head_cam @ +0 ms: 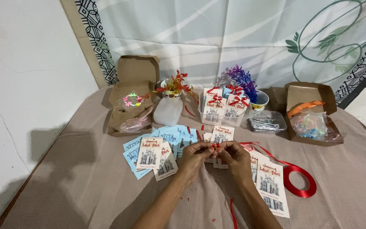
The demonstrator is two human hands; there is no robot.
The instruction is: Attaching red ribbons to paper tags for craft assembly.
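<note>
Red ribbon (pixel 215 146), thin, glossy, pinched between both hands (pixel 217 156), fingers closed on it

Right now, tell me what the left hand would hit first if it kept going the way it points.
The left hand points right, so it would probably meet the right hand first; their fingers already nearly touch at the red ribbon.

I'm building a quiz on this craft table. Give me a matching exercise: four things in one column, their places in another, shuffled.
Things:
1. red ribbon roll
2. purple plastic plant in a cup
3. open cardboard box with a flower-bead bracelet
4. small red ribbon bow

Places:
A. far left of the table
B. between the two hands' fingertips
C. right of the hands, on the cloth
D. far middle, behind the finished cards

Pairs: 1-C, 2-D, 3-A, 4-B
</note>
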